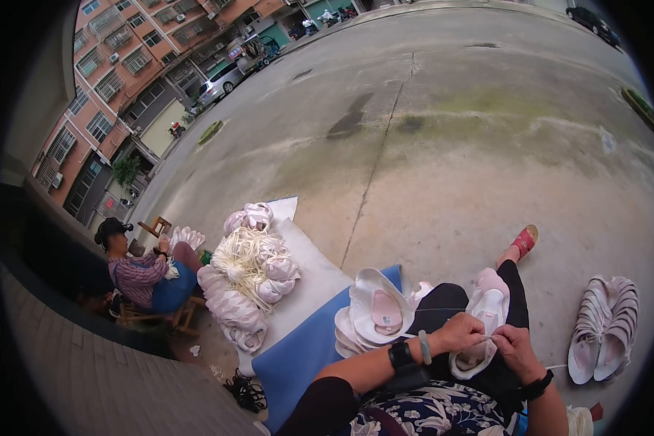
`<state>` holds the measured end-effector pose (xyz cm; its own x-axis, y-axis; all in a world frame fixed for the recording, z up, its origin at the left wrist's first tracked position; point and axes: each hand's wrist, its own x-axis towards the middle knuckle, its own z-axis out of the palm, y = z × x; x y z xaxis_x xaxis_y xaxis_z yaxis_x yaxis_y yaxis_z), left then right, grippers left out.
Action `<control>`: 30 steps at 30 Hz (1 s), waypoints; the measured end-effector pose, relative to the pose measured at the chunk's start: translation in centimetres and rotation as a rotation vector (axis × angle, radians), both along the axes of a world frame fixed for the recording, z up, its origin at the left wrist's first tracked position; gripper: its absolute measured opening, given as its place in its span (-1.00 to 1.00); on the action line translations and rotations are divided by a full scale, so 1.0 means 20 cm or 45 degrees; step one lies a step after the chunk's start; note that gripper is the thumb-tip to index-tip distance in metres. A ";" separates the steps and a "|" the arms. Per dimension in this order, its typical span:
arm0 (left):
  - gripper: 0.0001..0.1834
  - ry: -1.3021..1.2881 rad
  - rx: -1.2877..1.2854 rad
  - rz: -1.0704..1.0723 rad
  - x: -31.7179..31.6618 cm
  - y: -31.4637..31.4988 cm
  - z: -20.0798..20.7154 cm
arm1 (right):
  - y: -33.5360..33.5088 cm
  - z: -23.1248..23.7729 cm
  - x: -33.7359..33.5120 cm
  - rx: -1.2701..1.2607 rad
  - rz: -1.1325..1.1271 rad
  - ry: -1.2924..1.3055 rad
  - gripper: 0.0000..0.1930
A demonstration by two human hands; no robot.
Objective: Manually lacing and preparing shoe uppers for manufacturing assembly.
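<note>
From my remote seat I take the pale shoe [491, 291] as the centre of my dial; it lies across the black trousers [443, 309], pink toe toward twelve o'clock, opening toward six; my left grip [459, 334] comes in from eight o'clock, narrow, its fingertips pinching a pale cord [489, 337] over the opening; my right grip [514, 349] comes in from five, just as narrow, pinching the cord close beside it; I cannot tell how the cord runs through the shoe; at nine o'clock a stack of uppers [378, 312] rests on a blue sheet [291, 370]; farther out, between nine and ten, tied bundles [221, 298] and loose laces [243, 254] lie on a white sheet [312, 254]; beyond them sits a co-worker [152, 272]; I see a red sandal [523, 241] at one o'clock; at three, two rows of nested uppers [587, 334] lie on the concrete ground [443, 203].
</note>
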<state>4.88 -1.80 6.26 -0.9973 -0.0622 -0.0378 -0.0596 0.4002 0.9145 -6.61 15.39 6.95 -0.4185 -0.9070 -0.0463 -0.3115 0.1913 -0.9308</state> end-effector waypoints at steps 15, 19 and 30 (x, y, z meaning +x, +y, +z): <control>-0.90 -0.342 0.059 -0.061 0.01 -0.09 -0.07 | 0.08 -0.34 -0.22 0.579 -0.410 0.967 -0.92; -0.90 -0.238 0.036 -0.003 -0.02 -0.06 -0.06 | 0.03 -0.29 -0.19 0.074 -0.425 1.193 -0.88; -0.92 0.224 -0.479 0.005 -0.13 -0.01 -0.07 | -0.11 -0.13 -0.11 -0.120 -0.055 -0.067 -0.85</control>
<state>2.32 -1.90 4.86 -0.9863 -0.0427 0.1595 0.0826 0.7088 0.7006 -8.82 13.28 4.32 -0.4566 -0.8895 0.0155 -0.2548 0.1140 -0.9602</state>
